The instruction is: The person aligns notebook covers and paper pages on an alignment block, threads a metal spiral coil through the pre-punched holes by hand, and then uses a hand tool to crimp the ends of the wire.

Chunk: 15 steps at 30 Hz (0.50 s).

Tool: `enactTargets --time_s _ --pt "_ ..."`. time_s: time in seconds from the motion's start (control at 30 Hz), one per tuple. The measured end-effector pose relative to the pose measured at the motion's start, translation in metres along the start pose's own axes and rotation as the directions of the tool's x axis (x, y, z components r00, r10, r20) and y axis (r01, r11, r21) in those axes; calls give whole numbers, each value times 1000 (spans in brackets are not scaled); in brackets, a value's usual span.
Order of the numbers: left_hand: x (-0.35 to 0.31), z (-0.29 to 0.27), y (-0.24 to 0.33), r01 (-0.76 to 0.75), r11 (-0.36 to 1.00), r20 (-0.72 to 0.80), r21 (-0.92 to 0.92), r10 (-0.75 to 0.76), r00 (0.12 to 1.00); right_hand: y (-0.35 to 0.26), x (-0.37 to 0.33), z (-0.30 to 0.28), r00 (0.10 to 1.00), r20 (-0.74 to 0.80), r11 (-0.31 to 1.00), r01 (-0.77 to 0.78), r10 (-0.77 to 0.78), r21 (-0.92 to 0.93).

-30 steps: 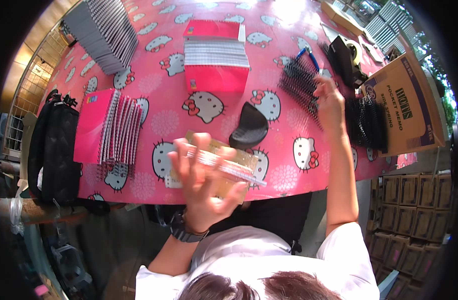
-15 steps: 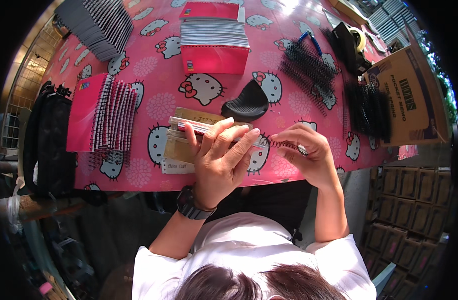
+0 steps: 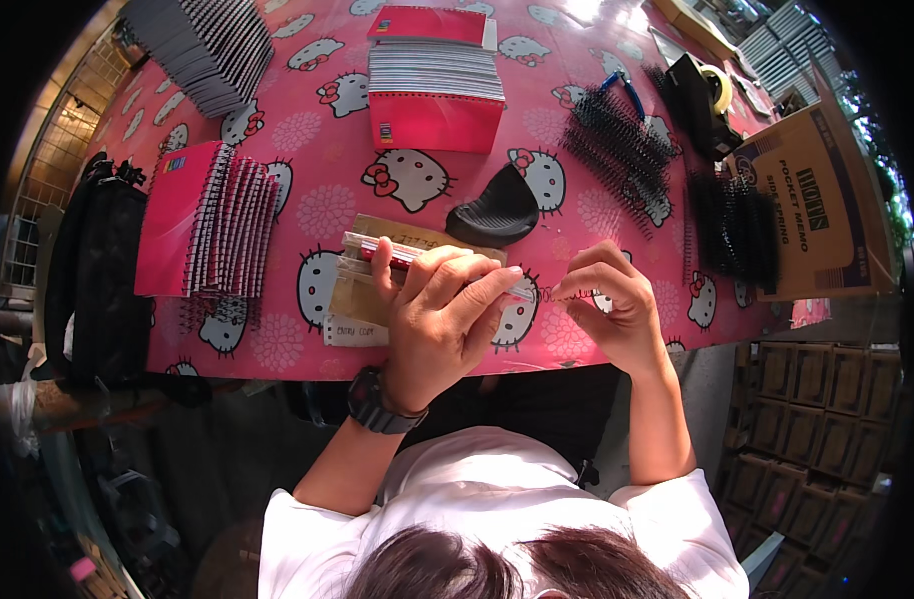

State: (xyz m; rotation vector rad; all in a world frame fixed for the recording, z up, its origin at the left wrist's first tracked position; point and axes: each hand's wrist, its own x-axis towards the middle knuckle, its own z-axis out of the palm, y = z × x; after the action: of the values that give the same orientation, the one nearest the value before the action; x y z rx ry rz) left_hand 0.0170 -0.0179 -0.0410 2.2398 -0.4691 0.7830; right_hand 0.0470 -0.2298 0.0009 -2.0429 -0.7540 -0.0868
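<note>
My left hand [image 3: 432, 324], with a dark watch on its wrist, is closed over a small memo pad [image 3: 395, 252] with a red cover edge and white pages. The pad rests on a brown cardboard piece [image 3: 351, 294] at the near edge of the table. My right hand [image 3: 622, 299] is just to the right, thumb and fingers curled around a thin dark spiral binding coil [image 3: 549, 295]. The coil's left end reaches the pad's edge near my left fingertips. A black curved rubbery piece [image 3: 497, 208] lies just beyond my left hand.
Spiral-bound red notebooks [image 3: 183, 225] stand at the left, a grey-edged stack [image 3: 203, 55] behind them. More red pads [image 3: 437, 122] are piled at the far middle. Loose black coils [image 3: 617, 145], blue-handled pliers [image 3: 627, 95], a tape dispenser [image 3: 704, 110] and a carton [image 3: 821, 200] occupy the right.
My right fingers have shifted along the coil and spread slightly from their earlier pose. My left hand stays on the pad. The whole view has moved slightly.
</note>
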Motion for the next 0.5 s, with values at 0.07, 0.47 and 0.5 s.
enactTargets --time_s 0.07,0.47,0.5 --pt "0 -1 -2 -4 1000 3 5 4 1000 -2 2 0 999 23 999 26 -26 -19" --pt "5 -22 8 -75 994 197 -82 90 976 -25 -10 3 866 366 845 -454 342 284" --pt "5 -22 7 -69 995 212 -68 82 974 -26 -6 -3 795 466 784 -551 388 287"
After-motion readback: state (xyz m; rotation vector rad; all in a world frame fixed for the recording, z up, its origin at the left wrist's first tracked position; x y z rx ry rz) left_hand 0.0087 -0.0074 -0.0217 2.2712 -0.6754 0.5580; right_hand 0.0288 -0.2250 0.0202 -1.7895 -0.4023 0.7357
